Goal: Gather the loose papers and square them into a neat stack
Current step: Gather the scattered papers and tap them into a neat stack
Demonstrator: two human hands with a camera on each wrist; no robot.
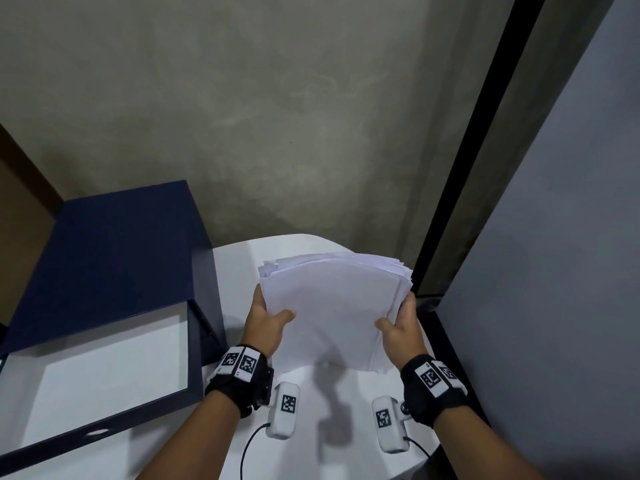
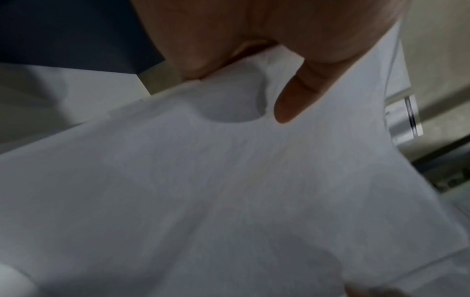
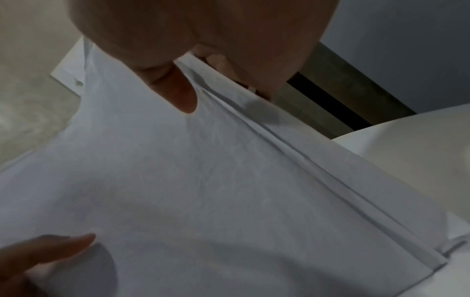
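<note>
A thick bundle of white papers is held tilted above the white table, its near edge low and its far edges fanned and uneven. My left hand grips the bundle's left side, thumb on top and fingers hidden underneath. My right hand grips the right side the same way. In the left wrist view the left thumb presses the top sheet. The right wrist view shows the right thumb on the papers, whose sheet edges step apart along the right side.
An open dark blue box with a white inside stands on the table at the left. A grey wall lies behind, and a black frame with a grey panel stands close on the right.
</note>
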